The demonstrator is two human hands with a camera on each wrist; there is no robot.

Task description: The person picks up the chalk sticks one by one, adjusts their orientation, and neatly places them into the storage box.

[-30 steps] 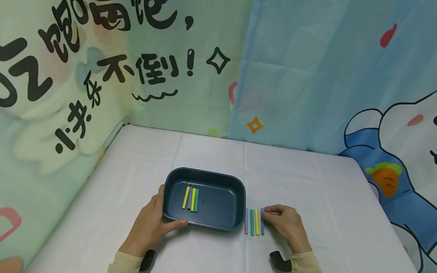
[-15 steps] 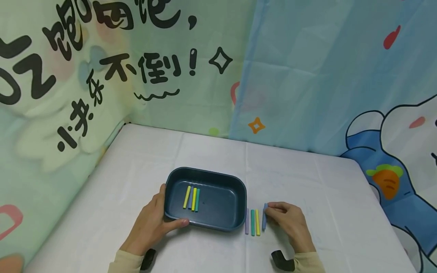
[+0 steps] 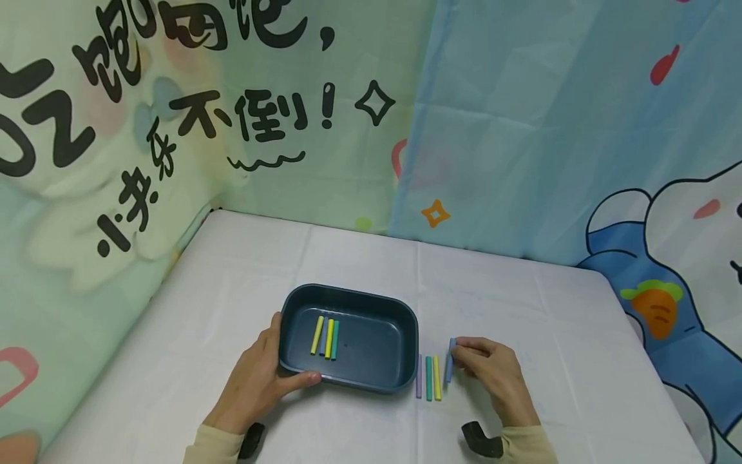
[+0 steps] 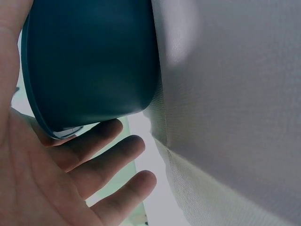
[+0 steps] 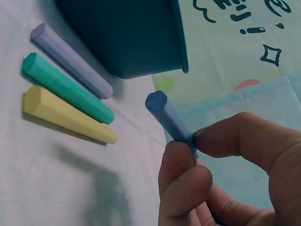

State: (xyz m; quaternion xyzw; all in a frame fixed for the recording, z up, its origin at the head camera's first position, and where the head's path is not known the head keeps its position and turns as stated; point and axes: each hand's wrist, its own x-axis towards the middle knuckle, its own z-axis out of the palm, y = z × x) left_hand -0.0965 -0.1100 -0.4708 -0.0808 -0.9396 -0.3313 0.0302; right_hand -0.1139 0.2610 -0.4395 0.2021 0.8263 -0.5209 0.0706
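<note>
My right hand [image 3: 489, 374] pinches a blue chalk stick [image 5: 168, 114] between thumb and fingertips. In the right wrist view the chalk stands up off the tablecloth at a slant. Beside it a purple chalk stick [image 5: 70, 60], a green one [image 5: 66, 87] and a yellow one [image 5: 66, 113] lie in a row on the cloth. My left hand [image 3: 263, 380] holds the dark blue tray [image 3: 377, 380] at its near left corner, thumb along the front rim and fingers at the left side. Several chalk sticks [image 3: 329, 339], yellow, blue and green, lie inside the tray's left half.
A white cloth [image 3: 522, 309] covers the table under everything. Printed fabric backdrops [image 3: 498, 129] rise behind and to the left of it. The row of loose chalk lies close along the tray's right side. Black straps [image 3: 482, 441] sit at both wrists.
My right hand has picked the blue chalk off the right end of the row and moved it slightly up and away. The left hand stays on the tray.
</note>
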